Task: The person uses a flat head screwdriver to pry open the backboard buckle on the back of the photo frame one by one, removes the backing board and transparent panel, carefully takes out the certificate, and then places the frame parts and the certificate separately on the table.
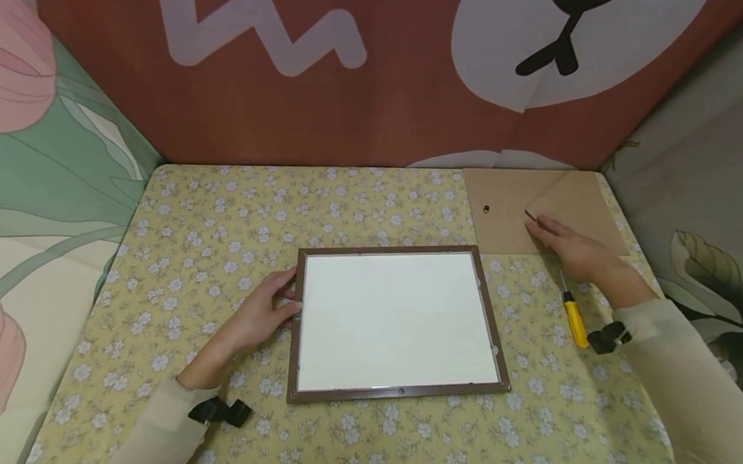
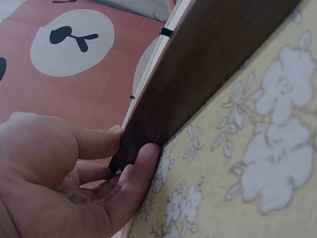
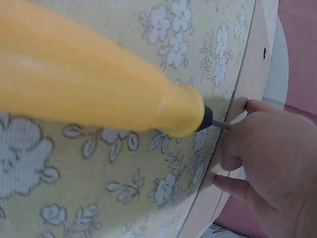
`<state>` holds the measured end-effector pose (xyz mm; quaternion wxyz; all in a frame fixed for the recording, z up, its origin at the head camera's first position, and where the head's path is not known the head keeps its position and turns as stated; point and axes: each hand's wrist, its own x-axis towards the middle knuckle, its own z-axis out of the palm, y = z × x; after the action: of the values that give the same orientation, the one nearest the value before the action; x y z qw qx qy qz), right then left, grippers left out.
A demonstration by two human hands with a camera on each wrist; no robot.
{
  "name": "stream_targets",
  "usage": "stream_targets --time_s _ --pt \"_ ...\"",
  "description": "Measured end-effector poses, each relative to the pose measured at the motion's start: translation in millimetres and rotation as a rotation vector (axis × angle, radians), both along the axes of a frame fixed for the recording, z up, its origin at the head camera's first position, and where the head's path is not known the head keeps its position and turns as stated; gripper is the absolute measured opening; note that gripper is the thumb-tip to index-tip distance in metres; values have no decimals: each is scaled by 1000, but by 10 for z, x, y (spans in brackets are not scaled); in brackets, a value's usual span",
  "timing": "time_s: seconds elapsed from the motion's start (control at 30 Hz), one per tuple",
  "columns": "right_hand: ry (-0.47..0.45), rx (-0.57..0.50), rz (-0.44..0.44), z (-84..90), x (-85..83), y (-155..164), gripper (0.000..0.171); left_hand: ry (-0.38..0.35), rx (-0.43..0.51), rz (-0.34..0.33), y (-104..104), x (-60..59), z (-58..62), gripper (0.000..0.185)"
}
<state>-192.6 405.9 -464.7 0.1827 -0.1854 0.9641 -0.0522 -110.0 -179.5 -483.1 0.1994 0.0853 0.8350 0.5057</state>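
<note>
A brown picture frame (image 1: 401,392) lies flat in front of me, with a white panel (image 1: 400,321) inside it and small tabs along its inner edges. My left hand (image 1: 264,309) holds the frame's left side. In the left wrist view, its thumb is at the upper edge of the dark brown side (image 2: 173,84) and its fingers are low against it. My right hand (image 1: 574,247) is over a brown board and grips a screwdriver (image 1: 575,320) by its metal shaft. The yellow handle points back toward my wrist. A short dark tip (image 1: 530,215) shows beyond the fingers.
The thin brown backing board (image 1: 509,236) lies at the back right corner of the table, with a small black fitting (image 1: 486,209) on it. A yellow flowered cloth (image 1: 192,267) covers the table. Printed wall hangings (image 1: 404,120) rise behind and at both sides.
</note>
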Motion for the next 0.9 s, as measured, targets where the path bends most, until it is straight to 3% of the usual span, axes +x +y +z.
stream_targets --time_s 0.13,0.33,0.5,0.73,0.9 --pt "50 -40 -22 6 19 4 63 -2 3 -1 6 0 -5 69" --pt "252 -115 -64 70 119 -69 46 1 6 -6 6 5 -4 69" --pt "376 -149 -96 225 243 -346 47 9 1 -1 9 9 -1 69" --pt "389 -267 -129 469 512 -970 55 12 -9 6 11 13 1 69" --pt "400 -340 -59 543 767 -1504 58 11 -2 6 8 14 0 69"
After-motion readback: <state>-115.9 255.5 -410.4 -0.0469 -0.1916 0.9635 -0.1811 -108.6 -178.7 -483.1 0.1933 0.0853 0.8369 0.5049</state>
